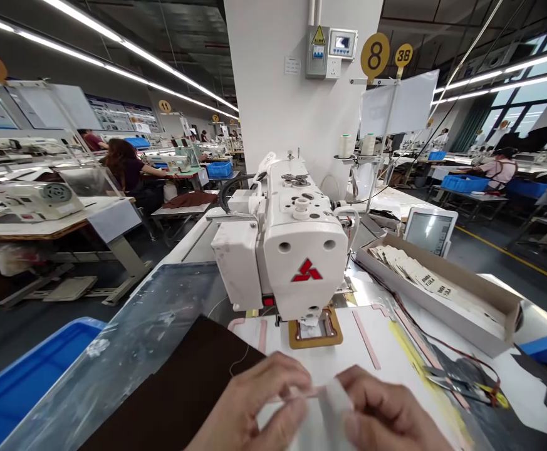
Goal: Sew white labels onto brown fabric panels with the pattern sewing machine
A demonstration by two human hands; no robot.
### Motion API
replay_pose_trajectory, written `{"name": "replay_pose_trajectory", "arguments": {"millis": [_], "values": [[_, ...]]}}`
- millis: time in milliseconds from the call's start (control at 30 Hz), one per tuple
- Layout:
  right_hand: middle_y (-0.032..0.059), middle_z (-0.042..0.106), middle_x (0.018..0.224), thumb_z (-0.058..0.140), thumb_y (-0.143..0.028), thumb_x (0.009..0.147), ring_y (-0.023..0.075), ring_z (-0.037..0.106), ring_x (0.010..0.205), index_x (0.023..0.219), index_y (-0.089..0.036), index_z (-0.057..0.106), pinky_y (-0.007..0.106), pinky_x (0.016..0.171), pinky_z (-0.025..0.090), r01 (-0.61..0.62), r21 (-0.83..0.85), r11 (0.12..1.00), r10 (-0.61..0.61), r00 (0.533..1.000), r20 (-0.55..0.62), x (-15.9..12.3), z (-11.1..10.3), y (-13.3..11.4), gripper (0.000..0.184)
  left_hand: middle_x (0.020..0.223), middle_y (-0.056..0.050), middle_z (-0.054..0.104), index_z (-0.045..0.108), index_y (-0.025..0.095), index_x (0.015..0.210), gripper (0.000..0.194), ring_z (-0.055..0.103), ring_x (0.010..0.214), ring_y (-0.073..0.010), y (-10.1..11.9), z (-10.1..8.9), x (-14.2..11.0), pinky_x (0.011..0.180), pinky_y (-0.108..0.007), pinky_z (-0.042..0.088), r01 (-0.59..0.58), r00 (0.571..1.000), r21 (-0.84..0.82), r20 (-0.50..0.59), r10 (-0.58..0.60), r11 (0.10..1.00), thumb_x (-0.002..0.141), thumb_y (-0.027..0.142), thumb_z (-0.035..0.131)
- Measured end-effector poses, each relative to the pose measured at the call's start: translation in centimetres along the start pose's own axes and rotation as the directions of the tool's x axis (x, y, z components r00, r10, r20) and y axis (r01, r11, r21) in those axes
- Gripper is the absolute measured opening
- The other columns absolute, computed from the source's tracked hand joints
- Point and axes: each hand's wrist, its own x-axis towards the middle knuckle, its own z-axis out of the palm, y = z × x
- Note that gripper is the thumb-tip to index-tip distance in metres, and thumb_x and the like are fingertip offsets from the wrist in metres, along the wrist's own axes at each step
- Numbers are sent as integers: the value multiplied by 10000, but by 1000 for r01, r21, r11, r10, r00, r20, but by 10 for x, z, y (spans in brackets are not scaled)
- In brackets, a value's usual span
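My left hand [254, 404] and my right hand [386, 416] meet at the bottom edge, in front of a white sewing machine [296, 250]. Both are pinched on a small white piece, perhaps a label [322, 401], held between the fingertips. A dark brown fabric panel [174, 394] lies flat on the table just left of my left hand. Under the machine's needle sits a tan rectangular frame [315, 335] on the white work surface.
A long cardboard box of printed labels [442, 285] lies to the right, a small screen [430, 230] behind it. Scissors and red cable [461, 379] lie at right. Blue bins [24, 382] flank the table. Other people sit at machines [130, 169] behind.
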Motion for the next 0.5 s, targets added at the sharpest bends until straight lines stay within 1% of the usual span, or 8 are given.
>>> {"name": "replay_pose_trajectory", "arguments": {"millis": [33,100,167,200,333,400,433,500], "values": [[23,615,843,695,-673,894,156,574,755,772,-198,618,257,708,471,-28,32,999,30,998,-59,0,-5,0,496,1235,-62,739,677,254,1249,253,713,1118,-211,-9,-3,-8,946,-286,594,71,997,219,-25,-67,973,1039,295,543],[-22,557,704,728,-652,880,137,543,636,809,-203,604,251,632,466,-128,104,986,142,980,-139,-1,-16,1,472,1465,-50,629,635,296,1394,395,615,1327,-292,-29,-7,-30,1077,-395,553,39,997,577,37,-74,816,1003,348,630],[-57,489,650,768,-642,847,118,485,562,844,-202,596,247,577,459,-177,155,972,200,969,-146,0,-24,3,473,1510,-17,589,624,334,1426,443,595,1354,-300,-45,-10,-51,1115,-426,527,-11,997,711,61,-47,704,994,424,658],[-59,482,659,780,-635,840,112,469,563,853,-197,598,245,574,458,-172,165,971,196,970,-142,0,-26,3,474,1502,2,595,641,357,1407,417,580,1370,-304,-49,-12,-58,1132,-448,510,30,998,726,21,-66,687,998,439,650],[-30,540,724,808,-593,837,106,483,668,827,-172,610,213,636,420,-143,172,975,161,982,-98,6,-21,-8,465,1439,-7,645,718,366,1288,323,607,1322,-286,-27,-15,-47,1116,-416,515,247,967,479,-61,-249,843,1020,478,578],[-26,558,744,840,-580,810,100,481,671,838,-173,606,207,625,387,-165,233,958,174,985,-17,9,-14,-17,470,1334,-45,682,667,341,1355,388,703,1090,-222,-6,-14,-23,930,-304,600,396,914,184,11,-404,900,1036,518,535],[-26,565,749,851,-573,802,99,483,665,842,-176,600,210,622,380,-173,266,948,173,985,24,11,-10,-20,471,1199,-47,711,580,333,1449,471,712,904,-185,3,-13,-9,786,-267,611,498,864,15,80,-498,867,1036,554,531],[-22,579,755,853,-552,814,102,489,664,834,-179,590,220,629,384,-154,295,943,137,988,77,13,-2,-22,457,1036,-18,692,527,309,1484,619,657,759,-146,16,-9,14,662,-224,561,560,826,-244,238,-512,792,950,590,668]]}}
